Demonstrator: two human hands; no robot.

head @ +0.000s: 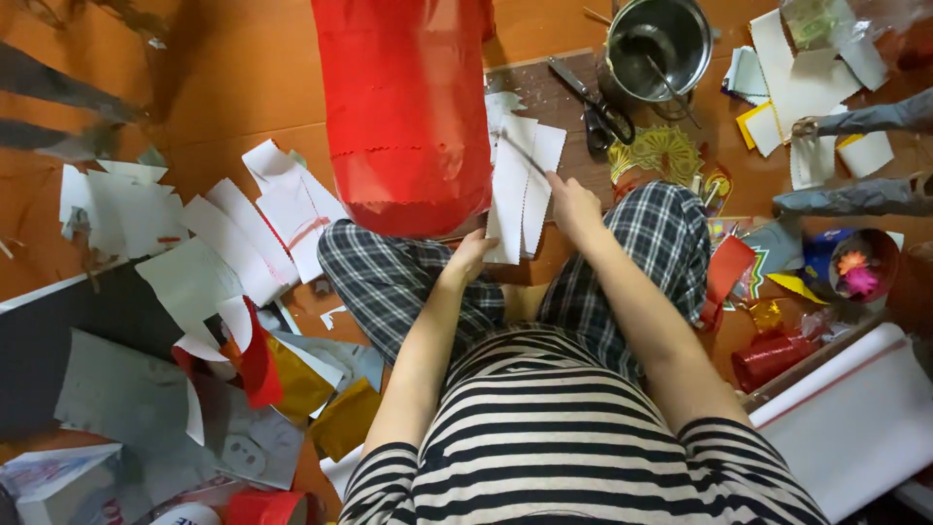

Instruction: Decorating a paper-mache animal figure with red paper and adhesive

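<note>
I sit cross-legged on an orange floor in checked trousers. A large red paper cylinder stands upright in front of my knees. Just right of it lie white paper sheets with wavy edges, partly on a brown board. My left hand grips the lower edge of these sheets. My right hand is closed on a thin stick-like tool whose tip points up-left across the paper. What kind of tool it is I cannot make out.
Black scissors lie on the board beside a metal pot with a stick in it. White, red and gold paper scraps litter the left. At right lie coloured decorations, a red roll and a white roll.
</note>
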